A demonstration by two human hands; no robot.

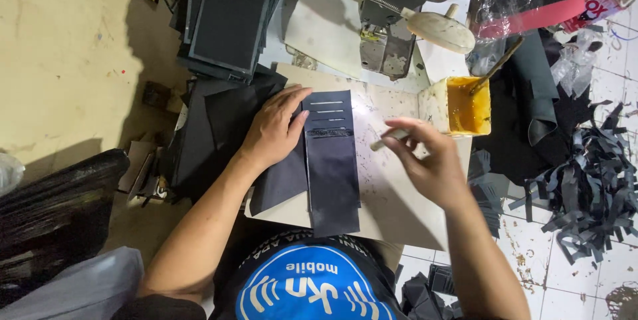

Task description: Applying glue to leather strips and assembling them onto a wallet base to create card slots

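Observation:
My left hand (276,127) lies flat on dark sheet pieces at the left edge of a pale work board (392,187), its fingertips touching a long dark blue slotted panel (330,160) that lies lengthwise on the board. My right hand (425,157) hovers just right of the panel, pinching a small pale brush (390,138) that points toward the panel. A yellow tub of amber glue (465,106) with a stick in it stands at the board's far right corner.
Stacks of dark panels (229,17) lie at the upper left. A grey machine (392,17) stands behind the board. Dark strip offcuts (591,187) are heaped on the tiled floor to the right, and a black bag (53,207) sits at left.

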